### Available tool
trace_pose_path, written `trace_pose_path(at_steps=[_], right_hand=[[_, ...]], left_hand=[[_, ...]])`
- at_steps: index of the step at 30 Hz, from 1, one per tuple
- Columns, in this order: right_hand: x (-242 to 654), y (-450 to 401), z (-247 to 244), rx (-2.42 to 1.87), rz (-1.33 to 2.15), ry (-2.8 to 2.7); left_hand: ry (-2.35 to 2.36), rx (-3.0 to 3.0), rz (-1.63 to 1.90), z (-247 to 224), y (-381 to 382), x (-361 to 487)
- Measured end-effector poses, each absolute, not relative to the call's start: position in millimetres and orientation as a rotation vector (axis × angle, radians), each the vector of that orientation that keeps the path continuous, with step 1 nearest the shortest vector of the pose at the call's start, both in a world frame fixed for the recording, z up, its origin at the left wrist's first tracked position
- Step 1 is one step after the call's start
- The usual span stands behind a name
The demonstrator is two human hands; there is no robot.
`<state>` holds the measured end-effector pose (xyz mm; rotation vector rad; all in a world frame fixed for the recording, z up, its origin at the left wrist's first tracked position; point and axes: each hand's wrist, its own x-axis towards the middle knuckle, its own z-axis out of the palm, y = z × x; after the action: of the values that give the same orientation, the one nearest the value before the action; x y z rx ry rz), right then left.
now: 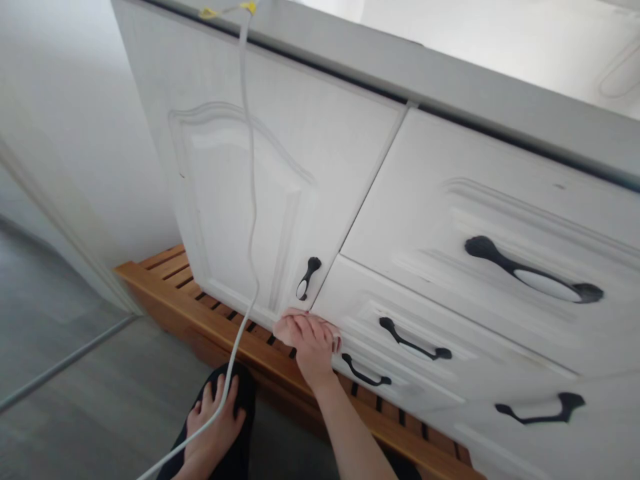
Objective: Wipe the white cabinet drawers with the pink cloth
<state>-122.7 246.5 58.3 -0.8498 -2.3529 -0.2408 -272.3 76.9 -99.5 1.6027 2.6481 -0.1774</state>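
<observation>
My right hand [313,343] presses a pink cloth [285,328] against the white cabinet front, low down where the door [235,200] meets the drawers. Its fingers lie bent over the cloth, and part of the cloth is hidden beneath them. Just above is the door's black handle [308,277] with a white inlay. My left hand [215,413] rests flat on my dark-clothed knee [243,387], fingers spread, holding nothing. A white cable [253,220] hangs in front of the door and passes across my left hand.
A slatted wooden bench [200,320] runs along the cabinet's foot. Drawers with black handles [535,270] fill the right side. Above lies the grey countertop edge [450,100], with a yellow-tipped piece [249,7] by the cable. A white wall [90,133] and grey floor [60,400] are at left.
</observation>
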Motion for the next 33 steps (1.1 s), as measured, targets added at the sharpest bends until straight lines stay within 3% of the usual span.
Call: trace_pose_path(at_steps=[8,23,27,33], right_hand=[[-50,246,57,-0.725,-0.374,-2.519],[183,186,57,-1.239,-0.564,-2.34],[166,174,54,-1.319,-0.472,-2.207],[34,197,94,-1.009,-0.48,-2.02]], left_hand=[[2.638,1.584,-0.289,-89,80,-273],[2.634,1.608,-0.193,-95,77,-272],[2.635,1.603,-0.191,-97,78,-270],[2.644,1.586,-0.208,-96,80,-267]])
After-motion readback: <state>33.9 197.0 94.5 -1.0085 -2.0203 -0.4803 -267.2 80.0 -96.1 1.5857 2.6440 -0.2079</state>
